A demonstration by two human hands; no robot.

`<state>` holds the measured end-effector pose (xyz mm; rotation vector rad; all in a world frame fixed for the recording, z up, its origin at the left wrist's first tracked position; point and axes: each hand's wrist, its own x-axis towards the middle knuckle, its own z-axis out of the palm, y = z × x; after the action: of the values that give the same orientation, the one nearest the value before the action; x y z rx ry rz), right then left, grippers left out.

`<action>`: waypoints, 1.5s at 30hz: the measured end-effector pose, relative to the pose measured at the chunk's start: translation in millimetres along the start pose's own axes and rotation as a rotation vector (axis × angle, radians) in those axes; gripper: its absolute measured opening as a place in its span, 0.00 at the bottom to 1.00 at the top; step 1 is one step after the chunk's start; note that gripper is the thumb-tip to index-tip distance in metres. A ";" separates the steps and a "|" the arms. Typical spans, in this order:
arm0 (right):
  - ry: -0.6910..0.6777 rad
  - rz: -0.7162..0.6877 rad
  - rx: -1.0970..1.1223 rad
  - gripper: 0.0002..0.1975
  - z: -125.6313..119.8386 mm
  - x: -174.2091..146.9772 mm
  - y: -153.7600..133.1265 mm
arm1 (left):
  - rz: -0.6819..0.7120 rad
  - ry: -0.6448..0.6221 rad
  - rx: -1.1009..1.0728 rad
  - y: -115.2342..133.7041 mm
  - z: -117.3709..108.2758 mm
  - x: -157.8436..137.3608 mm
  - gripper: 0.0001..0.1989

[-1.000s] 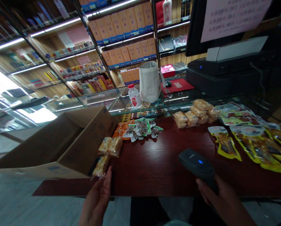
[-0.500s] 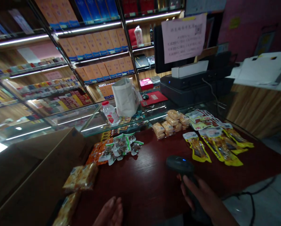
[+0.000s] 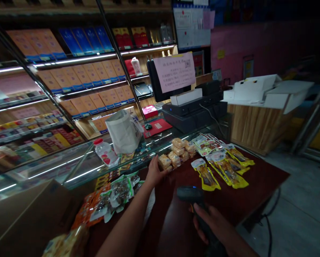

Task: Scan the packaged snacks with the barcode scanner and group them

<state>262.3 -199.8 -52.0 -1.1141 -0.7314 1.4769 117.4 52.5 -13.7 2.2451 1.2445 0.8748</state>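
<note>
My left hand [image 3: 156, 173] reaches across the counter to a pile of clear-wrapped, golden-brown snack packets [image 3: 176, 160]. Its thumb and fingers are apart around the left end of the pile, against the nearest packet; a firm hold is not visible. Lower right, my right hand [image 3: 209, 221] is closed round the handle of a dark barcode scanner [image 3: 190, 193], whose blue light is lit. Yellow-edged snack pouches [image 3: 225, 169] lie right of the pile, with green-and-white pouches [image 3: 206, 142] behind them. Left of my forearm are clear-and-green packets [image 3: 121, 191] and orange packets [image 3: 89, 207].
A cardboard box [image 3: 28, 217] stands at the left, beside more wrapped snacks [image 3: 67, 244]. On the glass counter are a red-capped bottle [image 3: 105, 152], a white bag [image 3: 124, 132] and a monitor with a pink notice [image 3: 174, 73]. The dark red tabletop [image 3: 165, 217] ends at the right.
My left hand has moved forward from the near edge to the snack pile. My right hand still holds the scanner. The view has turned to the right.
</note>
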 end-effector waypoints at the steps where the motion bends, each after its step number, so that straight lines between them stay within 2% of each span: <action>1: 0.001 -0.012 0.001 0.32 0.5 -0.1 -0.6 | -0.024 -0.031 0.020 -0.7 1.4 9.1 0.46; 3: 0.014 -0.019 0.010 0.32 2.0 -1.2 -2.6 | -0.076 -0.078 0.038 -0.9 2.8 20.7 0.47; 5: 0.021 -0.018 0.014 0.32 3.3 -2.1 -4.0 | -0.067 -0.074 0.073 0.2 2.9 24.7 0.45; 9: 0.006 -0.036 0.024 0.32 3.0 -0.3 -2.7 | -0.001 0.065 0.136 7.8 -1.5 7.1 0.43; 12: 0.026 -0.024 0.062 0.33 2.5 1.3 -0.7 | 0.026 0.200 0.089 20.6 -10.1 -33.9 0.41; 15: 0.073 -0.034 0.058 0.33 4.2 0.8 1.1 | 0.049 0.209 -0.038 39.6 -20.5 -92.5 0.41; 17: 0.108 -0.066 0.040 0.31 7.1 -0.3 3.0 | -0.002 0.196 -0.079 54.3 -25.2 -132.4 0.41; 20: 0.143 -0.092 -0.005 0.30 14.9 -2.8 6.7 | -0.132 0.251 -0.231 75.0 -25.0 -181.3 0.40; 22: 0.141 -0.092 -0.024 0.30 22.7 -5.5 8.4 | -0.202 0.317 -0.314 85.7 -20.7 -204.1 0.41; 25: 0.124 -0.093 -0.001 0.30 35.7 -11.0 8.7 | -0.238 0.399 -0.338 95.7 -16.5 -225.1 0.41; 27: 0.119 -0.082 -0.011 0.28 42.2 -15.0 7.6 | -0.249 0.403 -0.362 98.7 -21.0 -232.5 0.42; 30: 0.132 -0.070 -0.058 0.24 45.1 -20.5 4.7 | -0.321 0.318 -0.505 98.1 -38.5 -237.4 0.42; 34: 0.129 -0.093 -0.093 0.23 39.8 -26.7 -2.2 | -0.574 0.154 -0.794 89.9 -59.2 -238.2 0.28; 37: 0.097 -0.088 -0.105 0.23 35.5 -30.4 -8.3 | -0.715 0.097 -0.929 82.9 -63.5 -236.0 0.22; 45: 0.072 -0.091 -0.129 0.23 32.8 -34.3 -11.6 | -0.814 0.025 -0.995 76.8 -67.1 -230.6 0.21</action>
<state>235.4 -226.3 -21.1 -1.2093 -0.8253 1.3215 23.7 -180.5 8.8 0.8480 1.1812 0.8796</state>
